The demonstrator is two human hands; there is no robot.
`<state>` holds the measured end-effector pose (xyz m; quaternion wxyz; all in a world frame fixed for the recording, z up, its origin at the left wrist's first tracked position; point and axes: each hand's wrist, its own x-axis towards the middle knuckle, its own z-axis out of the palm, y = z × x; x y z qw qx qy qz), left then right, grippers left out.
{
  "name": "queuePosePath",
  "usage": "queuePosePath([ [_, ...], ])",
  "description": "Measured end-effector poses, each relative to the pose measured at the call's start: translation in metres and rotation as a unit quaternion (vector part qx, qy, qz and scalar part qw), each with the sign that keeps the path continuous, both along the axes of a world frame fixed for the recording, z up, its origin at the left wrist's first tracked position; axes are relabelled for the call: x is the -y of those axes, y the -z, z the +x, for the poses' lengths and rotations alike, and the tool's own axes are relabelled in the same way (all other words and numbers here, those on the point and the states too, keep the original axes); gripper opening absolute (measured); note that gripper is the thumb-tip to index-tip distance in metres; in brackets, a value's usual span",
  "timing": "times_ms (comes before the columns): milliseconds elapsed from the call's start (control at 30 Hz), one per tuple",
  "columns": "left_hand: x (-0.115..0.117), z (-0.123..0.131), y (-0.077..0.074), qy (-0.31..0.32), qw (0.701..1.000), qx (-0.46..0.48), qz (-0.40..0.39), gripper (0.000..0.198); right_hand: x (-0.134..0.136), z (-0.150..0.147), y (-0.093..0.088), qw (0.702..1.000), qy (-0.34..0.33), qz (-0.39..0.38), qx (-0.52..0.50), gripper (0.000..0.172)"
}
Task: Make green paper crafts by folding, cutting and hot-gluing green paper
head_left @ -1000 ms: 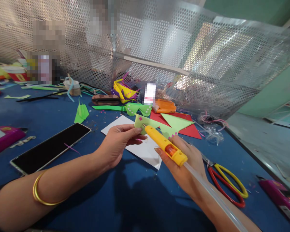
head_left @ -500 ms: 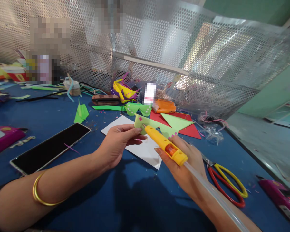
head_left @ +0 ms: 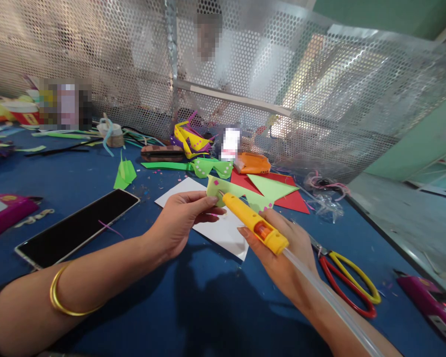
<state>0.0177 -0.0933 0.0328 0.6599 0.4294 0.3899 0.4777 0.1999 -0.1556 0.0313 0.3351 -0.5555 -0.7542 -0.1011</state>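
Between thumb and fingers, my left hand [head_left: 188,215] pinches the left end of a light green paper cutout [head_left: 238,191] dotted with pink squares. My right hand [head_left: 282,238] grips a yellow hot glue gun [head_left: 254,223], a clear glue stick trailing from its back end. The gun's metal tip points at the cutout's left part, at or very close to its surface; whether it touches I cannot tell. Under both hands lies a white paper sheet [head_left: 223,240]. A green paper mask [head_left: 211,168] with pale squares sits just behind the cutout.
Red-and-yellow-handled scissors [head_left: 347,282] lie right of my right hand. A black phone [head_left: 80,228] lies at left. Red paper [head_left: 292,201], an orange pouch [head_left: 252,162] and a yellow-purple mask [head_left: 191,141] are farther back. Purple power strips [head_left: 431,302] flank the table. A perforated metal screen [head_left: 238,64] stands behind.
My hands, the glue gun and the green cutout look unmoved. Behind the screen, a person has shifted position.
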Motion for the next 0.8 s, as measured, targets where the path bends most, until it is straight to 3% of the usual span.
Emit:
queuePosePath([
  [800,-0.0006,-0.0014,0.0022,0.002,1.000,0.006,0.006,0.010,-0.0014,-0.0004,0.0005,1.000,-0.006,0.010,0.008,0.027],
])
